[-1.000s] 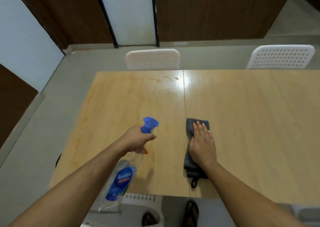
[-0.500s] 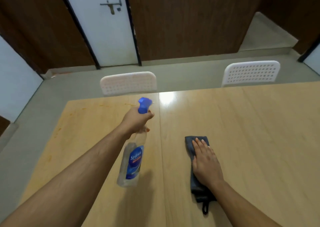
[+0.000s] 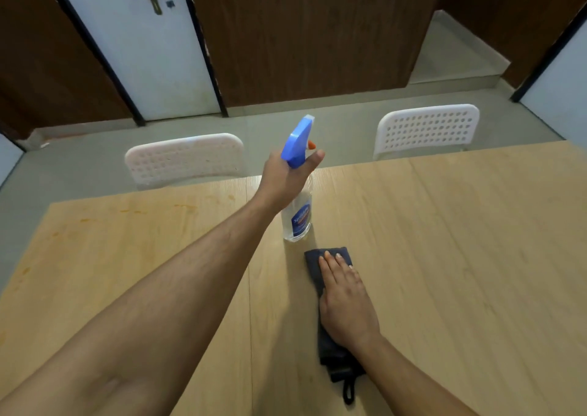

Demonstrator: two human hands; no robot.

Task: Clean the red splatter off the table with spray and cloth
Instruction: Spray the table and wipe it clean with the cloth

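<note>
My left hand [image 3: 287,177] grips the neck of a clear spray bottle [image 3: 298,215] with a blue trigger head. The bottle is upright, its base at or just above the wooden table [image 3: 460,256] near the far edge. My right hand [image 3: 344,301] lies flat, fingers together, on a dark grey folded cloth [image 3: 328,349] that rests on the table just this side of the bottle. A loop hangs from the cloth's near end. Faint orange-red smears [image 3: 187,207] mark the far left part of the table.
Two white perforated chairs stand beyond the far edge, one on the left [image 3: 184,159] and one on the right [image 3: 427,129]. A seam [image 3: 249,304] runs down the table's middle. Behind are a white door and brown wall panels.
My left hand has carried the spray bottle forward and right, turning it upright near the table's far edge. My right hand has stayed flat on the cloth. The view tilted up.
</note>
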